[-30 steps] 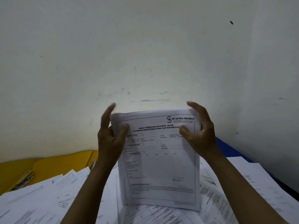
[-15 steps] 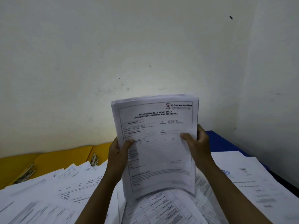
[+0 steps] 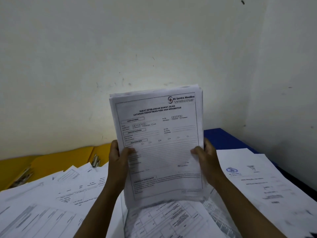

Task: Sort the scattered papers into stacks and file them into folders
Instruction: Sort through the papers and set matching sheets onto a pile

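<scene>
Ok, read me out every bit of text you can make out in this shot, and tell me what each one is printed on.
"RS Sentra Medika": letterhead, top right of the stack of forms held upright by the left hand and right hand.
"SURAT KETERANGAN RAWAT JALAN": title line, same sheet.
"LAYANAN KEDOKTERAN FISIK DAN REHABILITASI": line below it.
Field labels on that form: too small to read.
Scattered papers on the table: blurred, unreadable.

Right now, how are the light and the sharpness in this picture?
Head view: dim overall, with a bright patch on the wall behind the stack; the stack's header is readable, its small print soft; the loose papers at the edges are blurred; both hands, left and right, look dark.
</scene>
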